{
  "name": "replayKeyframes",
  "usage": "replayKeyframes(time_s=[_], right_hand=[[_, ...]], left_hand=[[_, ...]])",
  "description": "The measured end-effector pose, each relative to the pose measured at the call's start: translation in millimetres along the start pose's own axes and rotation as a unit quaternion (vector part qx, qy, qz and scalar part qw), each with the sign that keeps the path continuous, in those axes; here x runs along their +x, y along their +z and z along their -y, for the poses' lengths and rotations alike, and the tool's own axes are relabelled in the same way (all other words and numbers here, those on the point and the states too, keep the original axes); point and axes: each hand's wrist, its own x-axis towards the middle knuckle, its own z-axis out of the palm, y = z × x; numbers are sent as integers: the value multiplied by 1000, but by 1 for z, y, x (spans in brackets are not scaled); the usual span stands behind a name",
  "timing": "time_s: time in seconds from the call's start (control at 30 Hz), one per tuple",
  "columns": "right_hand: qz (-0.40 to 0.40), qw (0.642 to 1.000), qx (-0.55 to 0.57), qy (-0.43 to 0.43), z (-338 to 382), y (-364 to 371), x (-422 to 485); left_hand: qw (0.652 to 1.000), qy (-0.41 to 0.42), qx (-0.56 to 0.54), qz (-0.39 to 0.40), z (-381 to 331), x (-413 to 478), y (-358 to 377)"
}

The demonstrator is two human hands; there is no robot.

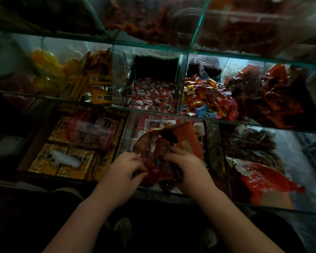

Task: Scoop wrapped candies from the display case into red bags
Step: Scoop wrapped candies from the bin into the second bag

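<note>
A crinkled red bag [184, 143] is held upright over the front middle compartment of the glass display case [204, 121]. My left hand [125, 166] pinches its left edge with curled fingers. My right hand [185, 161] grips its right side near the mouth. Dark and coloured wrappers show inside the bag. Red-and-white wrapped candies [151, 95] fill the middle compartment one row back. Mixed colourful wrapped candies [206, 99] fill the compartment to their right.
A white scoop [66, 159] lies on yellow boxes in the front left compartment. Yellow packets [97, 77] stand in the left back compartment. Red wrappers [264, 181] lie in the front right compartment. Glass dividers separate every compartment; an upper shelf hangs above.
</note>
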Motion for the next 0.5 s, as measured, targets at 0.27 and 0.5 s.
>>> replayKeyframes(time_s=[0.27,0.5], right_hand=[[51,997,45,46,-9,18,39],[-12,975,161,153,-18,31,20]], left_hand=[[1000,-14,5,17,10,-12,3],[1000,-15,-3,17,11,-23,9]])
